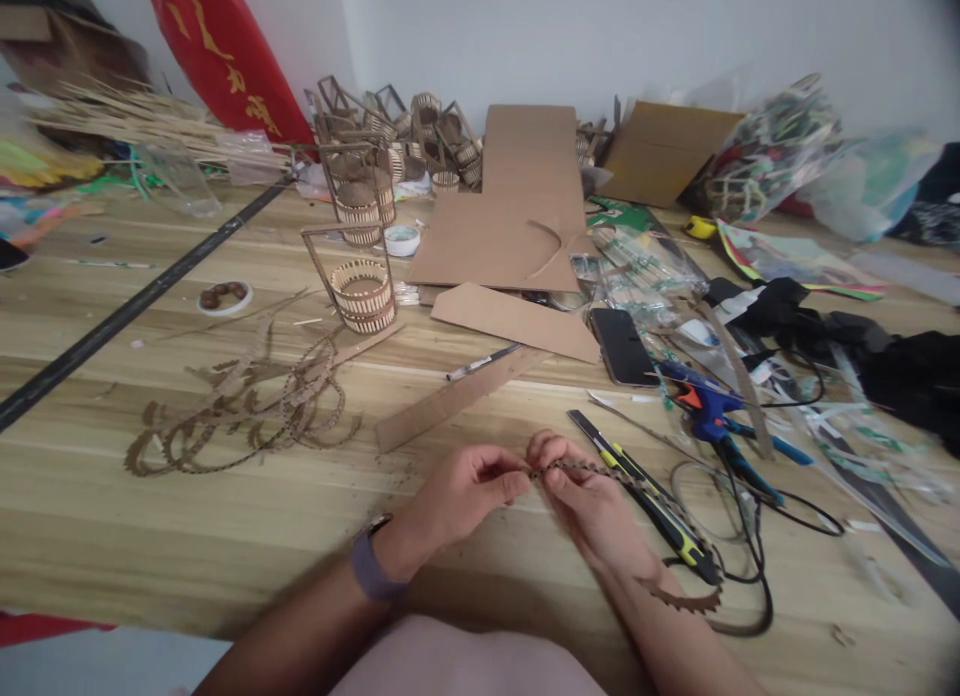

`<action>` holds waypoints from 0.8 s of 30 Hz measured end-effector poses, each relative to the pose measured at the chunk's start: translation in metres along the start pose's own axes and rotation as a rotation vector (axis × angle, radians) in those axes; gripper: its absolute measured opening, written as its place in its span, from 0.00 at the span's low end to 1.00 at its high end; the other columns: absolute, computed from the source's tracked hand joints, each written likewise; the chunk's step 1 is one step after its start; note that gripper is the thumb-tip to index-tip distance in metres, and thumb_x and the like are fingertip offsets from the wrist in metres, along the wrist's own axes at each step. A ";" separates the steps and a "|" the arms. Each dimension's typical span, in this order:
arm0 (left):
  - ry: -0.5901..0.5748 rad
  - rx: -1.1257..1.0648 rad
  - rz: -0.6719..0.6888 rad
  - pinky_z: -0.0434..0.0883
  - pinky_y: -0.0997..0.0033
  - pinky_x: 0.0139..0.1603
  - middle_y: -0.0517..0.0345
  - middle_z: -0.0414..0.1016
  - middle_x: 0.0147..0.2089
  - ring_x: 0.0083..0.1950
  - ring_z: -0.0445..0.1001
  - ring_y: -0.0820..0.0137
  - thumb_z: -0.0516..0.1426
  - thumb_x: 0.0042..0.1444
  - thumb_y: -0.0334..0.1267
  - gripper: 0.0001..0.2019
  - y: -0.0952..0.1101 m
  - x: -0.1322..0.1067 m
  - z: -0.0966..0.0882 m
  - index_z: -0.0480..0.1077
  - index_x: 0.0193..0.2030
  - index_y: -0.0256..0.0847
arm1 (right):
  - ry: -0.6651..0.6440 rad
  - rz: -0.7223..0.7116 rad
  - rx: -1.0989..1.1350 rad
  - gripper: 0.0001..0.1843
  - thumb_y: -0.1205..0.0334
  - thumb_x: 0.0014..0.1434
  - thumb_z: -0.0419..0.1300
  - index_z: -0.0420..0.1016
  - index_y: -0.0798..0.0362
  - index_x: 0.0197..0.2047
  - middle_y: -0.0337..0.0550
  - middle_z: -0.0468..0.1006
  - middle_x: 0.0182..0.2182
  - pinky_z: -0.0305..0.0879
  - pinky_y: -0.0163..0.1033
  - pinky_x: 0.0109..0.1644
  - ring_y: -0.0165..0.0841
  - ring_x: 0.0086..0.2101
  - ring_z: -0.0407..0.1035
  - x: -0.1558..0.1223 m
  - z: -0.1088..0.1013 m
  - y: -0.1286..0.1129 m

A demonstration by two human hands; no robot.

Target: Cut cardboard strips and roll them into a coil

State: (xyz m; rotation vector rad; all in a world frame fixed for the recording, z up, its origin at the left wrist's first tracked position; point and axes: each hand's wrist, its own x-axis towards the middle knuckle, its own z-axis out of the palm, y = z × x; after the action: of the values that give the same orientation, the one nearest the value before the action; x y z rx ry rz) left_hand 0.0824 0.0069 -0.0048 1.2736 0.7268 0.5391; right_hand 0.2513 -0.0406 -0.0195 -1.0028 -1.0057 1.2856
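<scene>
My left hand [469, 491] pinches the end of a notched cardboard strip [679, 516] between thumb and fingers. Close beside it, my right hand [581, 486] grips the same strip, which trails over the right wrist and curls back near the forearm. Under the strip lies a black and yellow utility knife [652, 506]. A tangle of similar notched strips [262, 406] rests on the table to the left. Ahead of my hands are a flat piece of cardboard [457, 396] and a pen [484, 362].
Small handled baskets [362, 301] stand at the back left. Cardboard sheets [517, 226] lie in the middle. A phone [621, 346], a blue glue gun [705, 401], pliers [754, 466] and a black cable [761, 576] crowd the right. A long black bar [150, 296] crosses the left.
</scene>
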 end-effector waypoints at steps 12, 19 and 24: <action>-0.129 0.212 -0.004 0.59 0.74 0.31 0.62 0.69 0.29 0.31 0.63 0.73 0.58 0.55 0.44 0.11 0.008 -0.001 -0.008 0.73 0.33 0.36 | -0.097 0.007 -0.110 0.13 0.48 0.60 0.64 0.73 0.47 0.32 0.41 0.69 0.35 0.61 0.39 0.41 0.35 0.38 0.64 -0.004 -0.003 0.012; -0.236 0.325 -0.106 0.53 0.75 0.27 0.67 0.62 0.24 0.27 0.57 0.76 0.62 0.51 0.45 0.13 0.016 -0.005 -0.019 0.72 0.28 0.37 | -0.376 -0.014 -0.357 0.09 0.53 0.56 0.69 0.82 0.46 0.38 0.42 0.73 0.37 0.67 0.41 0.44 0.36 0.40 0.70 0.000 -0.011 -0.016; -0.281 0.403 -0.190 0.54 0.75 0.26 0.67 0.64 0.24 0.27 0.59 0.76 0.65 0.47 0.43 0.11 0.018 -0.003 -0.022 0.74 0.27 0.37 | -0.436 -0.137 -0.561 0.08 0.53 0.57 0.68 0.85 0.46 0.38 0.41 0.71 0.31 0.67 0.37 0.33 0.32 0.31 0.70 -0.001 -0.013 -0.010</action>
State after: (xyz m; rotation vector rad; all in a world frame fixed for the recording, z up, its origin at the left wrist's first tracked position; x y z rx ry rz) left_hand 0.0647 0.0228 0.0106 1.5940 0.7301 0.0524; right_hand 0.2660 -0.0419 -0.0134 -1.0604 -1.8092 1.1527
